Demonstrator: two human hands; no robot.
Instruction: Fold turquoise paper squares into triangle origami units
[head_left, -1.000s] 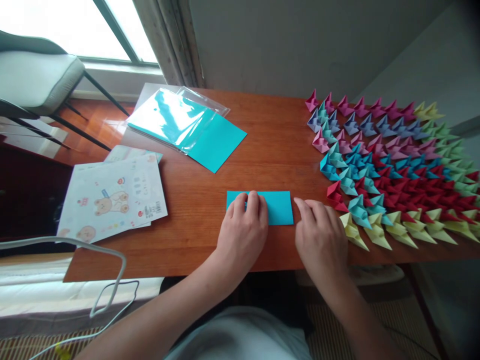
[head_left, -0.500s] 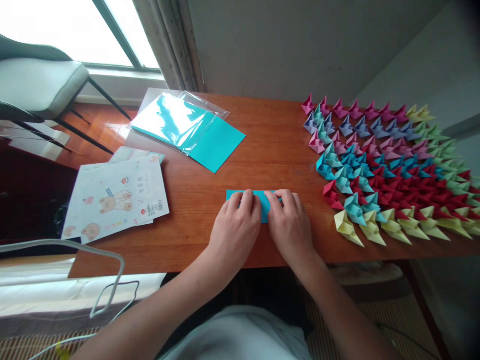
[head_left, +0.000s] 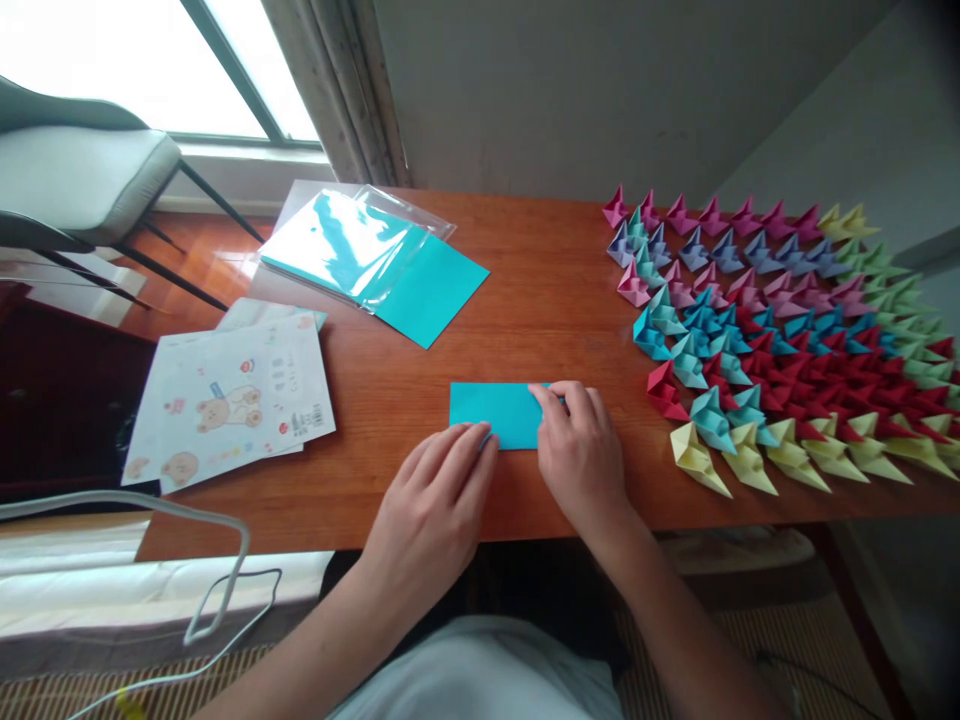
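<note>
A sheet of turquoise paper (head_left: 499,403), folded into a long rectangle, lies flat on the table in front of me. My left hand (head_left: 442,480) is at its near left edge, fingers pressed together and bent down onto the paper's lower side. The left thumb is mostly hidden. My right hand (head_left: 579,440) covers the paper's right end, with the index fingertip on the far edge and the other fingers curled over it. Under that hand the paper's right end cannot be seen.
Rows of folded paper pieces (head_left: 780,370) in many colours fill the table's right side. A clear packet of turquoise sheets (head_left: 442,290) lies at the back left. Printed bear sleeves (head_left: 232,400) overlap on the left. A chair (head_left: 90,170) stands beyond the wooden table (head_left: 375,470).
My left hand has slid left and toward me, from the paper's top to its lower edge, uncovering the left half. My right hand stays at the right end.
</note>
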